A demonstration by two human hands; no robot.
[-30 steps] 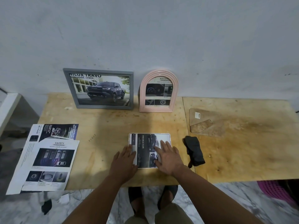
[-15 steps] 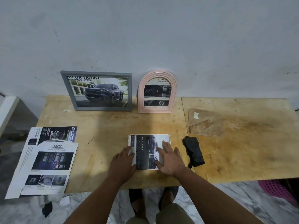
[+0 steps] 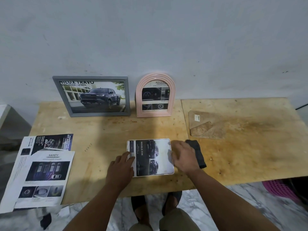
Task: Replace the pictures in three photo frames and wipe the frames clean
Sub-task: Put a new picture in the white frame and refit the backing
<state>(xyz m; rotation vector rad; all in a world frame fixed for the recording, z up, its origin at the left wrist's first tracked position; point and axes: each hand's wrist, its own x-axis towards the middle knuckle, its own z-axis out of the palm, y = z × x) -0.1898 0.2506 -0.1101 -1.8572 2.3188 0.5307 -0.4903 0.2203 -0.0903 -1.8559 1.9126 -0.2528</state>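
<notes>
A small white frame (image 3: 162, 147) with a "Double Cab" car picture lies flat near the table's front edge. My left hand (image 3: 120, 169) rests on its lower left corner with the fingers straight. My right hand (image 3: 184, 157) hovers over the frame's right edge, fingers loosely bent, holding nothing. A black cloth (image 3: 199, 154) lies just right of that hand, partly hidden behind it. At the back, a grey frame (image 3: 91, 96) with a truck picture and a pink arched frame (image 3: 155, 95) lean against the wall.
Loose car brochure sheets (image 3: 41, 170) lie at the table's left front corner, overhanging the edge. A brown backing board (image 3: 206, 125) lies on the right half of the wooden table (image 3: 250, 155). A pink basket (image 3: 280, 189) sits on the floor at right.
My right hand has slid off the middle of the white frame to its right edge, beside the black cloth. The left hand stays on the frame's left side.
</notes>
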